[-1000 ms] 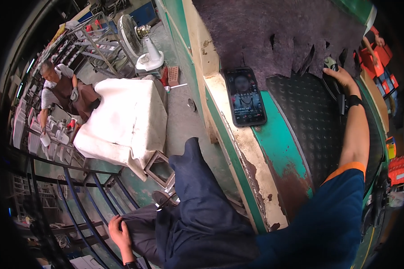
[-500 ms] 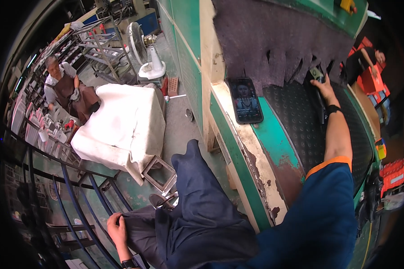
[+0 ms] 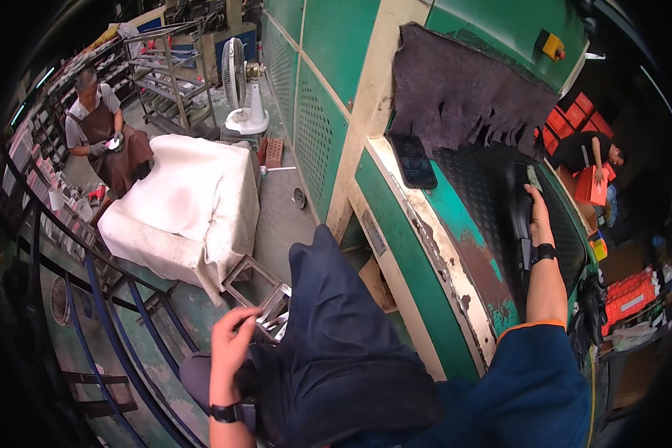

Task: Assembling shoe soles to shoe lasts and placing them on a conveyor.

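On the black studded conveyor belt [image 3: 459, 175], my right hand [image 3: 537, 213] grips a long black shoe [image 3: 516, 201] with a pale green last showing at its far end. The fingers around its far side are partly hidden. My left hand [image 3: 230, 343] is raised above my lap, its fingers loosely bent and apart, with nothing in it. A torn dark leather curtain [image 3: 463, 93] hangs over the far end of the belt. Beside the belt, a black phone [image 3: 413, 160] leans on the machine's cream edge.
A cloth-covered block [image 3: 183, 201] and a metal frame stool [image 3: 255, 287] stand left of my knees; dark rails [image 3: 112, 328] curve along the left. A seated person [image 3: 101, 127] works beyond. A fan [image 3: 235, 82] stands behind. At right, another person [image 3: 586, 153] handles an orange box [image 3: 591, 187].
My left hand has risen off my knee. My right hand and the black shoe are nearer to me along the belt, away from the curtain. The view has shifted.
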`<state>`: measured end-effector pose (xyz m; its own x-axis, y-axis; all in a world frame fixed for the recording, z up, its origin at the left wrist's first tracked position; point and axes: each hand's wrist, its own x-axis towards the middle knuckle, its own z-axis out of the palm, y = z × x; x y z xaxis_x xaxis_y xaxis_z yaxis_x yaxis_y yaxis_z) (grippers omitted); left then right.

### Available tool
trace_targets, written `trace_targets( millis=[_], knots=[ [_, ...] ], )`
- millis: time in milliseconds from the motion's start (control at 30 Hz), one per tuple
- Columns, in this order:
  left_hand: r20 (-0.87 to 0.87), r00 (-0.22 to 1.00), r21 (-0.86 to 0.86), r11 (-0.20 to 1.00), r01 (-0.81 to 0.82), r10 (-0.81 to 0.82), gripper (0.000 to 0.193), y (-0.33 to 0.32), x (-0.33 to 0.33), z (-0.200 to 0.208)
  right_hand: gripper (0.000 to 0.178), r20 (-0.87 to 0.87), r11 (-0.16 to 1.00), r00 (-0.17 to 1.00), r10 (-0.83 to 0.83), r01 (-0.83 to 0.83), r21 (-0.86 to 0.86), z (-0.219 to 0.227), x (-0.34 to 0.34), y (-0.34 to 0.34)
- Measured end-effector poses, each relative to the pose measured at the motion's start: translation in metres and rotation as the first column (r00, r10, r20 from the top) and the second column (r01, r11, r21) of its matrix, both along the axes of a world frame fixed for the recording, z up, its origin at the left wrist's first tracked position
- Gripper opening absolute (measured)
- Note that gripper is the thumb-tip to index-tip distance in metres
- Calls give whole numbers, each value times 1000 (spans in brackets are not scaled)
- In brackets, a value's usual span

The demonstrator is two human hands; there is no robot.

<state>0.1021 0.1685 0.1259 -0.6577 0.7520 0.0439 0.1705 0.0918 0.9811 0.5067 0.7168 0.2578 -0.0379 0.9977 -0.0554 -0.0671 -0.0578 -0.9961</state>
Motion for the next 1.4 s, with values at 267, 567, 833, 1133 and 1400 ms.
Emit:
trace_targets(
  millis=[267, 567, 833, 1133, 1400],
  knots=[
    [372, 636, 542, 715, 442, -676, 75, 97, 48, 61, 74, -487, 800, 635, 600, -489, 348, 45, -114, -195],
    [834, 383, 440, 898, -29, -396, 67, 24, 87, 12, 33, -683, 405, 449, 576, -883, -239, -116, -288, -294],
    [951, 128, 309, 889, -336, -282, 65, -10, 93, -75, 23, -494, 206, 646, 582, -705, -679, -270, -347, -341],
    [808, 546, -49, 950, -310, 220, 63, -16, 69, -83, 24, -683, -16, 473, 556, -816, -578, -258, -352, -346],
    [778, 538, -80, 901, -427, 324, 72, 6, -23, -135, 27, -261, -135, -95, 960, -981, -137, -249, -390, -368]
  ],
)
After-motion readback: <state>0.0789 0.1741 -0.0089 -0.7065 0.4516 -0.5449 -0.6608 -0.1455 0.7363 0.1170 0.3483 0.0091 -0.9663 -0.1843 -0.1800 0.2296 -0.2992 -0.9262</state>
